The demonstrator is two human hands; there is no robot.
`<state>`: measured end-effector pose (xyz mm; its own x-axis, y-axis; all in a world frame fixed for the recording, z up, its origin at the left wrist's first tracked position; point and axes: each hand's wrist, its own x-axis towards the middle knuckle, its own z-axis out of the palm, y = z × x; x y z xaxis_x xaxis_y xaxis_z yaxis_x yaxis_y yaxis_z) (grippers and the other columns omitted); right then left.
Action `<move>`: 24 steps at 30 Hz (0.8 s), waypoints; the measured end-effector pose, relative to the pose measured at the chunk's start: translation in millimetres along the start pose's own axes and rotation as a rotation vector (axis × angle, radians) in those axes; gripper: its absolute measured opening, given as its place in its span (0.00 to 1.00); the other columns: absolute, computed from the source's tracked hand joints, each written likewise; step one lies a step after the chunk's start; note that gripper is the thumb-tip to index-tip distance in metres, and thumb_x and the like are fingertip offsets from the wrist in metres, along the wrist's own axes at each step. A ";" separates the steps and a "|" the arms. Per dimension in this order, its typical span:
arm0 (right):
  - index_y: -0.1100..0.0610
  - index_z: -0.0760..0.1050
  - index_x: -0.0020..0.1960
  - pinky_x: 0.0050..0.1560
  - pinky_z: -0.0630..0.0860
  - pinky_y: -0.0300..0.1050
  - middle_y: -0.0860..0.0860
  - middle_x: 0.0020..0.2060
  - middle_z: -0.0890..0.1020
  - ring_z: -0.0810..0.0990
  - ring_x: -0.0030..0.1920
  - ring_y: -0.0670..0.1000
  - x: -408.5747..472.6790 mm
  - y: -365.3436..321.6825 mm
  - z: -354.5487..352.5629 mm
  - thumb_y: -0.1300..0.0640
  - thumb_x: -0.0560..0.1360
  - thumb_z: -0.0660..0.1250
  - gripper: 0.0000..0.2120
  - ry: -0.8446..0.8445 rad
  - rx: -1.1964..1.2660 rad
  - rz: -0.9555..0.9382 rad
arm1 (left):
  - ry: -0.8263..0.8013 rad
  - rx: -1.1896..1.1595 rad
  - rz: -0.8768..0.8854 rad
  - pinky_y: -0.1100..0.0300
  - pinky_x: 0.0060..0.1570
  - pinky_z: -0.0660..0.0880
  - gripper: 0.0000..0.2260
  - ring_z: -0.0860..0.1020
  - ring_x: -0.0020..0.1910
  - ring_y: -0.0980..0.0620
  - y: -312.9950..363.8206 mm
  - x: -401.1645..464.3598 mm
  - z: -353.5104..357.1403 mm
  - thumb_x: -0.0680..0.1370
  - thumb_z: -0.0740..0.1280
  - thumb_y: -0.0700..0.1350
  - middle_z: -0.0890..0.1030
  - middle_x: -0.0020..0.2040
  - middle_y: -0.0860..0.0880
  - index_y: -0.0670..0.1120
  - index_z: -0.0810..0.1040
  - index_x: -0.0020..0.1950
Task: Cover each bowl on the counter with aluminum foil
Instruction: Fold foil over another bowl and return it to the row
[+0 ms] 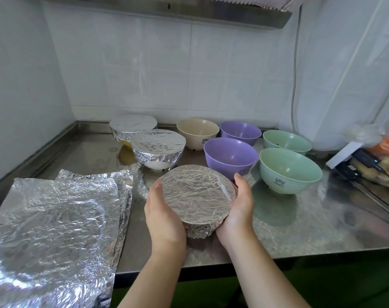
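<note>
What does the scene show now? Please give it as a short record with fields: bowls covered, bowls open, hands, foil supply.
bowls covered: three; two foil-topped bowls at the back left, and one foil-wrapped bowl in front
bowls open: five; one beige bowl, two purple plastic bowls, two pale green bowls
hands: left hand and right hand cup the sides of the front bowl
foil supply: stack of crinkled aluminium foil sheets on the steel counter, left

counter (300, 230): stainless steel, pretty shiny
foil sheets (53, 221): stacked at my left
wrapped bowls: two, (133, 127) and (158, 147), back left
open bowls: cream (197, 132), two purple (240, 131) (230, 155), two green (286, 142) (290, 168)
</note>
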<state>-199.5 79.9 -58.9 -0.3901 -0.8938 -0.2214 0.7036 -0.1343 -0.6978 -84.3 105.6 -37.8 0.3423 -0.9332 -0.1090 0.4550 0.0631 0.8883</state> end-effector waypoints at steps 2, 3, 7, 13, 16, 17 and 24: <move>0.60 0.82 0.67 0.71 0.74 0.68 0.62 0.60 0.86 0.84 0.62 0.65 0.0 1.1 -1.2 0.44 0.81 0.64 0.25 -0.006 -0.008 -0.005 | -0.007 0.007 -0.005 0.73 0.32 0.73 0.17 0.82 0.46 0.63 1.1 -0.4 0.7 0.86 0.54 0.47 0.84 0.52 0.52 0.54 0.84 0.53; 0.60 0.82 0.67 0.70 0.74 0.68 0.62 0.60 0.86 0.84 0.62 0.65 -0.4 1.1 -1.0 0.44 0.80 0.64 0.25 -0.010 -0.003 -0.009 | 0.004 0.017 0.007 0.72 0.35 0.75 0.17 0.83 0.45 0.63 1.0 -0.3 1.0 0.86 0.55 0.48 0.84 0.52 0.51 0.55 0.84 0.52; 0.59 0.80 0.69 0.70 0.75 0.68 0.61 0.61 0.85 0.84 0.62 0.65 -1.5 0.0 0.9 0.44 0.77 0.68 0.26 -0.007 0.002 -0.029 | 0.007 0.008 0.000 0.47 0.62 0.79 0.19 0.82 0.59 0.49 4.3 -1.3 -1.2 0.70 0.58 0.63 0.82 0.62 0.47 0.63 0.86 0.50; 0.59 0.80 0.70 0.71 0.74 0.66 0.61 0.61 0.85 0.84 0.63 0.64 -5.2 0.3 -0.1 0.43 0.71 0.70 0.31 -0.021 -0.020 -0.046 | 0.037 0.037 -0.040 0.50 0.59 0.75 0.15 0.79 0.59 0.48 5.8 1.0 -4.5 0.70 0.57 0.62 0.81 0.59 0.49 0.66 0.84 0.44; 0.61 0.81 0.67 0.68 0.78 0.61 0.61 0.58 0.86 0.85 0.61 0.63 -6.4 -3.2 -3.9 0.44 0.79 0.67 0.25 -0.038 -0.058 -0.048 | 0.047 0.063 -0.017 0.55 0.57 0.72 0.14 0.77 0.59 0.50 7.5 -0.9 -5.6 0.82 0.54 0.50 0.79 0.60 0.52 0.63 0.79 0.51; 0.62 0.82 0.65 0.63 0.80 0.58 0.60 0.56 0.87 0.85 0.59 0.62 -6.7 -5.4 -5.6 0.46 0.82 0.64 0.23 -0.043 -0.070 -0.048 | 0.036 0.042 -0.016 0.54 0.59 0.73 0.16 0.78 0.61 0.51 5.6 0.8 -7.6 0.84 0.54 0.48 0.80 0.62 0.53 0.62 0.80 0.54; 0.60 0.81 0.67 0.69 0.76 0.59 0.59 0.59 0.87 0.84 0.62 0.61 -17.3 -7.1 -6.8 0.43 0.80 0.64 0.25 -0.047 -0.161 -0.073 | -0.020 0.062 0.119 0.81 0.51 0.66 0.11 0.74 0.51 0.79 -3.5 -20.7 -9.6 0.88 0.55 0.50 0.78 0.55 0.63 0.55 0.75 0.65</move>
<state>-201.8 99.3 -54.7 -0.4053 -0.9039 -0.1367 0.5687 -0.1322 -0.8119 -85.1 128.1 -42.9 0.3741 -0.9273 0.0075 0.3600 0.1527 0.9204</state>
